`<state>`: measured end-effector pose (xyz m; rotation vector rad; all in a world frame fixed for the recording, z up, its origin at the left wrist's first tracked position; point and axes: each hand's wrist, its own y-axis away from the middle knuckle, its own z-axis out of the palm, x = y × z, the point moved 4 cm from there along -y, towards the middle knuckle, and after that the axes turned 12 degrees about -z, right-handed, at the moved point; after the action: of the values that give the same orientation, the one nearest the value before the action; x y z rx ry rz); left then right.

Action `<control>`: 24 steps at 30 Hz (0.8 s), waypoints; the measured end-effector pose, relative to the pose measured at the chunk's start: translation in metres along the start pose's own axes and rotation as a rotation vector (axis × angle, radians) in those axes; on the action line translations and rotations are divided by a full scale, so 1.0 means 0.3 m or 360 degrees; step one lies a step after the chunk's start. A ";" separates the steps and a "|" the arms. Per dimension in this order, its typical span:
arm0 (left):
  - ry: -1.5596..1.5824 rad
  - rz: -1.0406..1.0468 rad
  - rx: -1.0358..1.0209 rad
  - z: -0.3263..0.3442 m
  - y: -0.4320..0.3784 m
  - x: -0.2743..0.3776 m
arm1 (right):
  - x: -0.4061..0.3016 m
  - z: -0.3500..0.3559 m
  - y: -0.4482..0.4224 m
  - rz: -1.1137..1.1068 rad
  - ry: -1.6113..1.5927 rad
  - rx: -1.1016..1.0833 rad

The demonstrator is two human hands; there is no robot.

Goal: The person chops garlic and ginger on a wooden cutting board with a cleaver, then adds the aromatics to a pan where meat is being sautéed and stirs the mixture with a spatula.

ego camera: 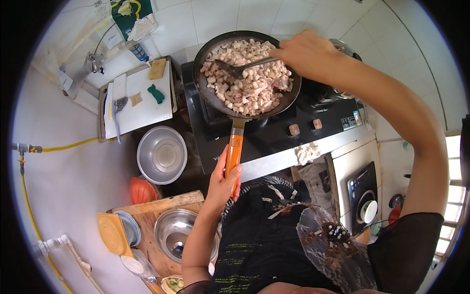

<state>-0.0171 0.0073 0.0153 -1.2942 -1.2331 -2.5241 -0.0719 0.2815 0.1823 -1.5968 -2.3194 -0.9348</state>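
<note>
A dark frying pan (220,103) full of diced pale meat (253,88) rests on the left side of a black gas cooktop (264,130). Its orange handle (234,147) points towards me, and my left hand (224,182) is closed around the lower end. My right hand (306,55) is above the pan's right rim, gripping the handle of a dark spatula or ladle (235,69). The tool's head lies among the meat, near the pan's upper left. My right fingertips are partly hidden behind the hand.
Left of the cooktop are a grey metal basin (161,174) and a white board (139,114) with sponges and scrubbers. A lidded pot (343,47) stands behind my right forearm. Nearer me, a wooden board (147,228) bears a steel bowl (165,224). An induction plate (361,183) is at right.
</note>
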 end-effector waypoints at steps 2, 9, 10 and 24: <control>0.0007 -0.0022 0.0010 -0.007 0.003 -0.003 | 0.023 -0.050 0.063 0.0086 0.0011 0.0242; 0.0017 -0.0034 0.0023 0.007 -0.014 0.009 | 0.079 -0.259 0.192 -0.0051 -0.0345 0.0068; 0.0018 -0.0032 0.0027 0.009 -0.017 0.011 | 0.062 -0.259 0.189 -0.0137 -0.0313 0.0178; 0.0052 -0.0021 -0.0096 0.021 -0.048 0.007 | -0.296 0.041 0.158 -0.0049 -0.0178 -0.0580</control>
<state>-0.0196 0.0219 0.0098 -1.2551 -1.1717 -2.5999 0.0092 0.2303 0.1493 -1.7891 -2.3544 -1.3741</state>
